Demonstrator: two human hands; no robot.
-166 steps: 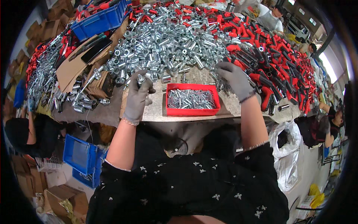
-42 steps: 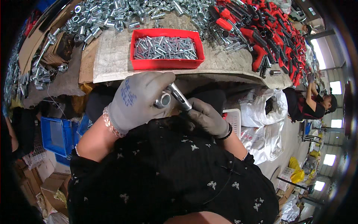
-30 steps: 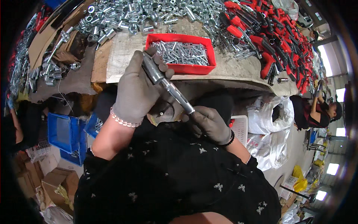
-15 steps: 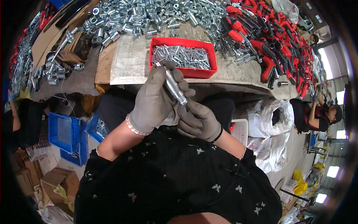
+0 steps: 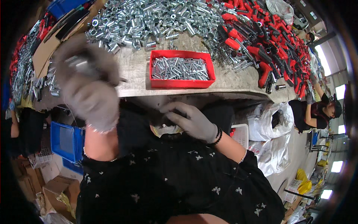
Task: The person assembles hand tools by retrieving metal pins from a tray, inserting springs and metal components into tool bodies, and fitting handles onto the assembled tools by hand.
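Note:
My left hand (image 5: 91,93), in a grey glove, is smeared by motion over the left part of the table. A blurred shiny metal piece (image 5: 80,64) shows among its fingers; whether they grip it is unclear. Low in front of my body, my right hand (image 5: 195,125), gloved alike, has its fingers stretched leftward and apart, with nothing seen in them. A small round silvery end (image 5: 163,125) shows over my lap, left of that hand. On the table's near edge stands a red tray (image 5: 182,84) full of short metal pins (image 5: 179,68).
A large heap of chrome sockets (image 5: 149,20) covers the table's back. Red-and-black handled tools (image 5: 274,52) pile up at the right. Blue crates (image 5: 67,140) stand lower left, white sacks (image 5: 270,123) lower right. A co-worker (image 5: 315,112) is at the far right.
My left hand has swung up and left, away from my right hand, and the metal cylinder is no longer between the two. My right hand's fingers have spread.

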